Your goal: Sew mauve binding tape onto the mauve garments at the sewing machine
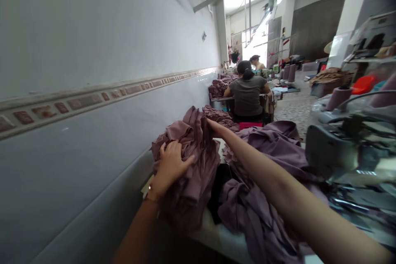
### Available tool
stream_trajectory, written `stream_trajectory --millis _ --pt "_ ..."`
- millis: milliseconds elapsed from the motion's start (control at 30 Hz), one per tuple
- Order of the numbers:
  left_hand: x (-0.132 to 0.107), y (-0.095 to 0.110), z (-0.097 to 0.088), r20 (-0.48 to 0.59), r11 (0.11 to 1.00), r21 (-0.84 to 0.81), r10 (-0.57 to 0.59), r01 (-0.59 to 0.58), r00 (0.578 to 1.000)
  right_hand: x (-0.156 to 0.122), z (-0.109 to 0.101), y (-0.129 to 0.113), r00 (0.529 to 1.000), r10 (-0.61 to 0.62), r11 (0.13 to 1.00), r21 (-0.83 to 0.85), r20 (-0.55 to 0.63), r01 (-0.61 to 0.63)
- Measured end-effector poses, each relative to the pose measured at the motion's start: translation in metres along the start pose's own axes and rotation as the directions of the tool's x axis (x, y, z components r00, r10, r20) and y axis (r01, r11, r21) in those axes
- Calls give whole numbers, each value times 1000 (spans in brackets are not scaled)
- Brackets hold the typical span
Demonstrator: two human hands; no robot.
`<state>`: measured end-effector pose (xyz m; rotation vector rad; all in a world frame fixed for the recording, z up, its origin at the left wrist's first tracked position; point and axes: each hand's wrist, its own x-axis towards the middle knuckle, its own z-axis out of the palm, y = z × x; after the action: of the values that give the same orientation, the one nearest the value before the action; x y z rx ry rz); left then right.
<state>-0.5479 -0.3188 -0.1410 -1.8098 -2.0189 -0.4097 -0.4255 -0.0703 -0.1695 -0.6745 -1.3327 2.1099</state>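
A thick bundle of mauve fabric pieces (198, 173) is bunched up beside the wall, with my hands at two sides of it. My left hand (175, 161) presses onto its near left side, thumb apart and fingers bent into the folds. At the far right edge of the bundle, my right hand (214, 127) grips the cloth; its fingertips are hidden behind the fabric. More mauve cloth (269, 144) lies heaped under and beyond my right forearm. A black item (218, 189) shows between the bundle and the looser cloth.
A tiled wall (93, 152) runs close along the left. To the right stands a sewing machine (328, 152), with thread cones (338, 98) behind it. A person in a grey shirt (249, 97) sits ahead, back turned, beside another fabric heap (218, 86). Another person is farther off.
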Motion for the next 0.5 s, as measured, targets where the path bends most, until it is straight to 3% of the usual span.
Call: stream_trajectory --millis 133,233,367,500 --pt "42 -15 -12 144 995 -90 -38 52 989 -16 0 -2 999 -52 998 43 -14 52" --pt "69 -15 -10 141 997 -61 -35 44 989 -30 -3 23 988 -127 989 65 -89 133" --pt "87 -2 -1 142 999 10 -50 49 989 -41 -1 59 972 -175 983 30 -159 182" --pt "93 13 5 99 991 90 -110 101 989 -46 -5 68 969 -175 984 -65 -175 166"
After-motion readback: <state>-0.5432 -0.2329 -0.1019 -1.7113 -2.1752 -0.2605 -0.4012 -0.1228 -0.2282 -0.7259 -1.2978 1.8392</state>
